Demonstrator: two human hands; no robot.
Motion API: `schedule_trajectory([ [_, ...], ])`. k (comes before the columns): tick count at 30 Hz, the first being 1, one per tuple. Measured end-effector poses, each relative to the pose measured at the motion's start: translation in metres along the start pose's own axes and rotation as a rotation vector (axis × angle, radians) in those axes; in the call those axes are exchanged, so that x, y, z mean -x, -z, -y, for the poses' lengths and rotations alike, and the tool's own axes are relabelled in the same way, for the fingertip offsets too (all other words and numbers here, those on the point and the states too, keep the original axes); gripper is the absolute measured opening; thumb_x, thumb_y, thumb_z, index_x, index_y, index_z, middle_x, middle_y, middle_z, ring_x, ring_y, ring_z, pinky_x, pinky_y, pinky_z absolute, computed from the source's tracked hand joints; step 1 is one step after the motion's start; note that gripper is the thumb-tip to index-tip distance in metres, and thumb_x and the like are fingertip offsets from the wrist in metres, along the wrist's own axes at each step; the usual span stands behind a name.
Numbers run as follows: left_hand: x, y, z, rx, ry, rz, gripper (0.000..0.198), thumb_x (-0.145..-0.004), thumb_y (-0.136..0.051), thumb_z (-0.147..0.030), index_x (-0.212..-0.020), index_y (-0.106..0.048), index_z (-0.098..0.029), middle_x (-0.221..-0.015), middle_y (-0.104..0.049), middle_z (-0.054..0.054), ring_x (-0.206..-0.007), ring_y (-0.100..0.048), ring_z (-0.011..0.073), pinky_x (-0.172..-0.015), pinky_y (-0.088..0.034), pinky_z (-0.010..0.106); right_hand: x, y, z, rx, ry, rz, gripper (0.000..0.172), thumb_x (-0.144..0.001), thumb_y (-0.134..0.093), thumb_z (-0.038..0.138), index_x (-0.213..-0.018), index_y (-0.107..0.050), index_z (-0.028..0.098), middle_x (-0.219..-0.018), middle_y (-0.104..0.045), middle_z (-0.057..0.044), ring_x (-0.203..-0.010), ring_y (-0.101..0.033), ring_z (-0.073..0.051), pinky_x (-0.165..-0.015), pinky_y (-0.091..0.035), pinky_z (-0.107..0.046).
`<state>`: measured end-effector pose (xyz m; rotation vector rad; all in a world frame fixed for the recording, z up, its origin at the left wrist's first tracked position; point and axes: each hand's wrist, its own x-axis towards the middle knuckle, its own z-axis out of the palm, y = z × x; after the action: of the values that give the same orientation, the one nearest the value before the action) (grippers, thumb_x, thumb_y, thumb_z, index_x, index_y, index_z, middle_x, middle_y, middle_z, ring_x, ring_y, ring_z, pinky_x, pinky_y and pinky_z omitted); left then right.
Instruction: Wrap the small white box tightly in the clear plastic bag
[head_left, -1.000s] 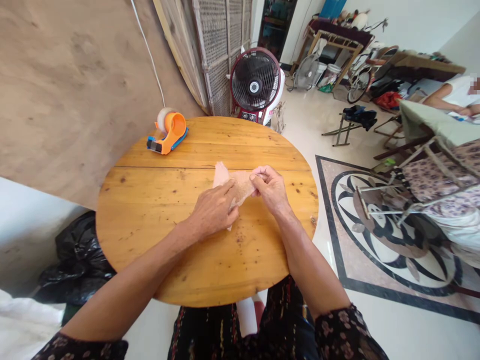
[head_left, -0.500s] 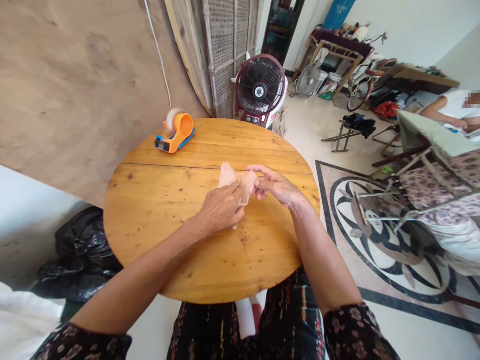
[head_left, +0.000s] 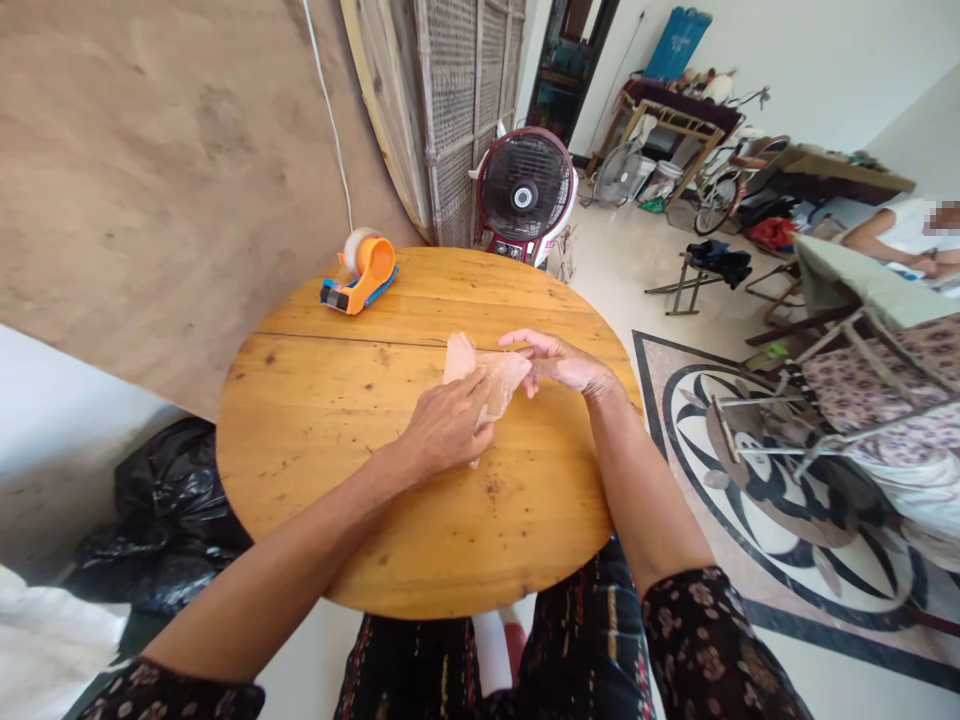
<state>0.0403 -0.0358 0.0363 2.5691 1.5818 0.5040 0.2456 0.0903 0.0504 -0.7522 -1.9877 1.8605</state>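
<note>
A thin, crumpled, pale pink see-through piece (head_left: 504,388), like a plastic bag or film, is held over the wooden table (head_left: 315,440). My left hand (head_left: 450,415) is closed on its middle, covering part of it, while one end sticks out beyond the fingers. My right hand (head_left: 559,363) pinches the right end between thumb and fingers, with one finger stretched out above. An orange and blue tape dispenser (head_left: 367,275) with a roll of clear tape rests at the table's far left edge.
Beyond the table stands a dark red fan (head_left: 523,195). Black plastic bags (head_left: 161,520) lie on the left, beside a wooden board (head_left: 172,180). A folding chair (head_left: 862,380) and a seated person (head_left: 892,240) are to the right.
My right hand has pulled the right end of the pink piece a little to the right, so more of it shows spread between the hands. The view has shifted slightly.
</note>
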Motion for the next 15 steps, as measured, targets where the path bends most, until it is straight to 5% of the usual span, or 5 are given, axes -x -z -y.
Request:
schedule_trajectory([
  [9, 0.000, 0.001, 0.000, -0.008, -0.005, -0.013, 0.052, -0.081, -0.050, -0.024, -0.132, -0.043, -0.019, -0.132, -0.056, 0.010, -0.104, -0.062, 0.0236, -0.079, -0.053, 0.032, -0.011, -0.014, -0.009, 0.092, 0.040, 0.006, 0.023, -0.080, -0.065, 0.032, -0.095, -0.065, 0.015, -0.076, -0.068, 0.001, -0.051, -0.060, -0.008, -0.052, -0.050, -0.020],
  [15, 0.001, -0.004, 0.001, -0.013, 0.036, -0.051, 0.050, -0.081, -0.052, -0.029, -0.130, -0.045, -0.017, -0.142, -0.048, 0.012, -0.112, -0.061, 0.0264, -0.087, -0.053, 0.036, -0.011, -0.018, -0.010, 0.254, 0.049, -0.125, 0.030, -0.082, -0.064, 0.045, -0.087, -0.071, 0.017, -0.076, -0.067, 0.001, -0.054, -0.058, -0.008, -0.052, -0.046, -0.019],
])
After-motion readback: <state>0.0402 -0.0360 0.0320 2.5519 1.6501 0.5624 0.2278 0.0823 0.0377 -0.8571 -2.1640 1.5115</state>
